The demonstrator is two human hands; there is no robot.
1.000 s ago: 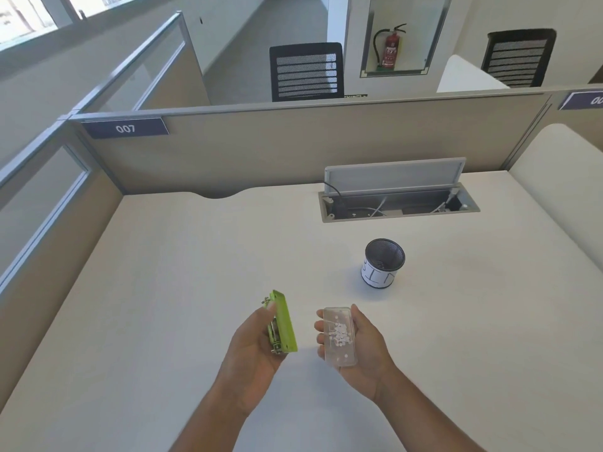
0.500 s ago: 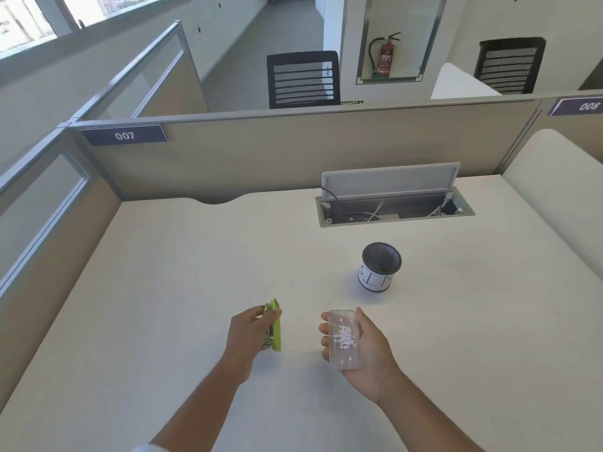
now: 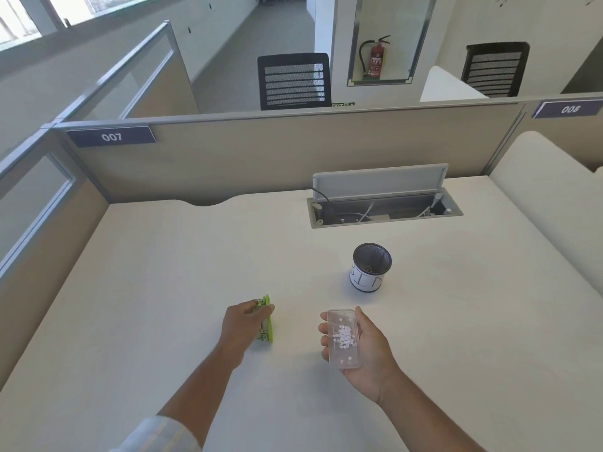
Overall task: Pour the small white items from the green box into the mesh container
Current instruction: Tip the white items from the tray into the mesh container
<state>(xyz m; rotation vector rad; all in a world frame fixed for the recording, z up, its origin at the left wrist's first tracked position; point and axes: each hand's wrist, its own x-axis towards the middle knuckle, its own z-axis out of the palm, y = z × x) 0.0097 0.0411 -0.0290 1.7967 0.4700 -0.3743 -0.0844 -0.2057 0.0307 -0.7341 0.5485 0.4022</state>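
Observation:
My right hand (image 3: 362, 347) lies palm up above the desk and holds a clear plastic tray (image 3: 343, 338) with several small white items (image 3: 342, 334) loose in it. My left hand (image 3: 243, 322) rests low on the desk with its fingers on the green box part (image 3: 266, 324), which stands on its long edge against the tabletop. The black mesh container (image 3: 371, 267), with a white paper label around its lower half, stands upright beyond my right hand, a short way apart from it.
The pale desk (image 3: 163, 272) is walled by beige partitions at the back and left. An open cable hatch (image 3: 385, 205) with its lid raised sits behind the mesh container. A rounded cream divider (image 3: 548, 203) borders the right side.
My left hand has lowered the green part from mid-air down to the desk and moved left. My right hand has kept the clear tray level, barely moving. The camera has tilted slightly.

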